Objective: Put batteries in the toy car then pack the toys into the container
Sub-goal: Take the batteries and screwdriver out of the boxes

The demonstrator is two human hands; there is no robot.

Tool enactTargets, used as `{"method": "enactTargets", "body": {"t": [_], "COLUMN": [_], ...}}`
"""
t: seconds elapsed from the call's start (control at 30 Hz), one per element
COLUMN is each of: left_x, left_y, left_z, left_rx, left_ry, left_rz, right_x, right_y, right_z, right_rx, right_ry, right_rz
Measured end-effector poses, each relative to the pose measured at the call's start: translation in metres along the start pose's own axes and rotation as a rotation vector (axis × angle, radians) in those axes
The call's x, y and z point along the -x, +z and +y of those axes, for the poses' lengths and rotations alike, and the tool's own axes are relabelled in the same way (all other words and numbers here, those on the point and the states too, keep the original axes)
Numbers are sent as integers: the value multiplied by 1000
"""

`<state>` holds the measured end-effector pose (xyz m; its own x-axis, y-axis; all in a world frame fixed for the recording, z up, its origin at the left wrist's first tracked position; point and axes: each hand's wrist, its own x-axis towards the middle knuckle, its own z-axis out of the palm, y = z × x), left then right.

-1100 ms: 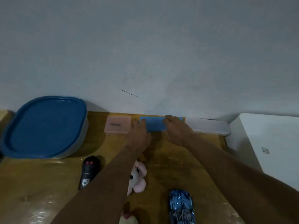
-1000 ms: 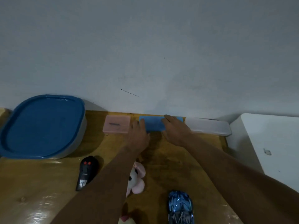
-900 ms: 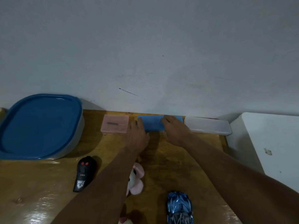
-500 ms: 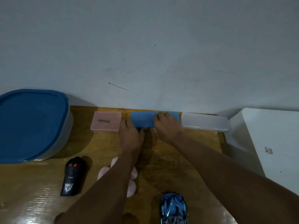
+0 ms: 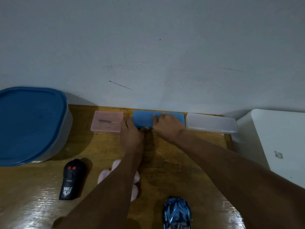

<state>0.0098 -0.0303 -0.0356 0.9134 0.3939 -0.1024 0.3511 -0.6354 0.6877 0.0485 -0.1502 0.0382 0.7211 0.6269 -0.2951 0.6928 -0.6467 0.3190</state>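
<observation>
A flat blue box lies against the wall at the back of the wooden table. My left hand grips its left front edge and my right hand lies over its top and front. The blue toy car sits at the near edge, cut off by the frame. A black remote control lies near left. A pink plush toy is mostly hidden under my left forearm. The large container with a blue lid stands at the left.
A pink box with a small dark tool inside sits left of the blue box. A clear box sits right of it. A white cabinet borders the table's right side. The wall runs along the back.
My hands have closed in on the blue box, the left thumb now at its front edge and the right fingers over its top. The view has shifted right and down slightly.
</observation>
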Motion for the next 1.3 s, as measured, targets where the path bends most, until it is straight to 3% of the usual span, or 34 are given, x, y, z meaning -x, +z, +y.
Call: {"method": "enactTargets", "body": {"t": [0.27, 0.67, 0.97, 1.2, 1.3], "left_x": [0, 7, 7, 6, 6], "left_y": [-2, -3, -2, -1, 0], "left_z": [0, -3, -1, -1, -2], "left_rx": [8, 22, -14, 6, 7], "left_ry": [-6, 2, 2, 19, 21], "left_rz": [5, 10, 13, 14, 22], "right_x": [-5, 12, -1, 1, -3], "right_y": [21, 44, 52, 62, 63], "right_z": [4, 30, 38, 24, 7], "right_rx": [-165, -566, -359, -338, -429], "right_ry": [104, 220, 429, 516, 423], "right_rz": [27, 473, 727, 746, 726]}}
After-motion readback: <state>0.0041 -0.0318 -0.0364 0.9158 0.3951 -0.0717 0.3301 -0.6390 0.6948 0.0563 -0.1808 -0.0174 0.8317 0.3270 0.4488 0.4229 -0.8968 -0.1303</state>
